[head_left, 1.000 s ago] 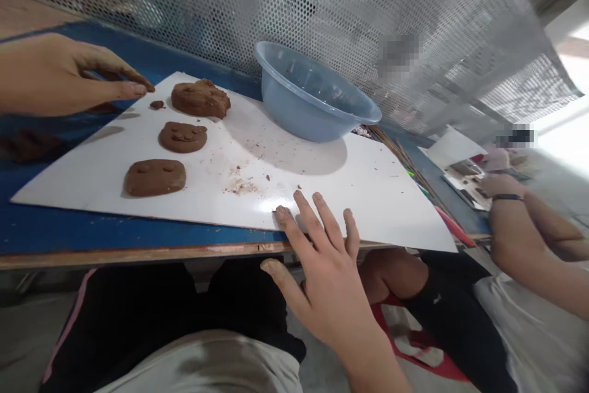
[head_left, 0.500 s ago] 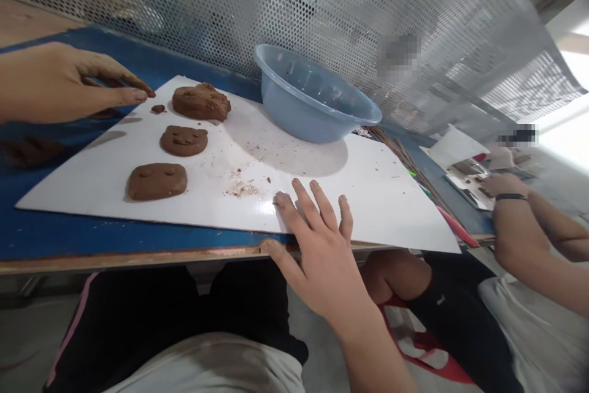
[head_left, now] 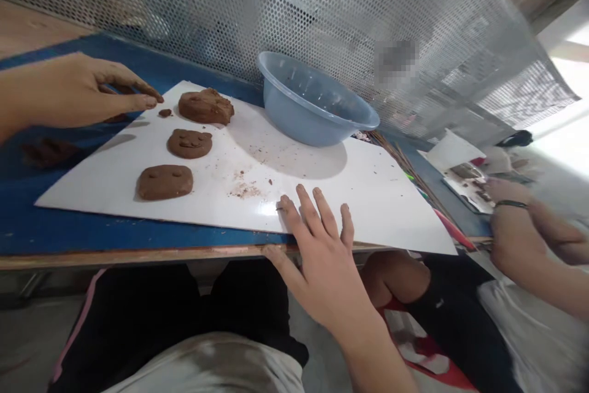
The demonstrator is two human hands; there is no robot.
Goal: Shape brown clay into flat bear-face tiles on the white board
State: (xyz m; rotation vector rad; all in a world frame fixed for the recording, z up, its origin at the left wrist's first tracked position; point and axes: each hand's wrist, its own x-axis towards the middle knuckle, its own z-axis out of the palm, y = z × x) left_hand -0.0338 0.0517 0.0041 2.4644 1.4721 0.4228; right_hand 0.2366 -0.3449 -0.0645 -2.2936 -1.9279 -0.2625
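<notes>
Over the far left corner of a white board [head_left: 377,197] hovers my left hand [head_left: 105,89], its thumb and forefinger tips near each other beside a small clay crumb [head_left: 165,113]; whether anything is between them is too small to tell. Just right of the crumb lies a rough brown clay lump [head_left: 205,106]. Nearer me are a clay piece with raised face-like features [head_left: 189,143] and a flat clay piece with two small bumps [head_left: 165,183]. My right hand [head_left: 317,252] rests with fingers spread on the board's front edge, holding nothing.
A blue basin [head_left: 317,102] stands at the board's back edge, before a perforated metal screen [head_left: 221,19]. Thin sticks [head_left: 396,151] and a red object [head_left: 453,229] lie to the right. Farther right, another person's forearms [head_left: 519,233] reach over a tray.
The view has shifted slightly, so the board and clay pieces appear a little farther right and lower. My left hand stays beside the crumb, and my right hand stays spread on the board's edge.
</notes>
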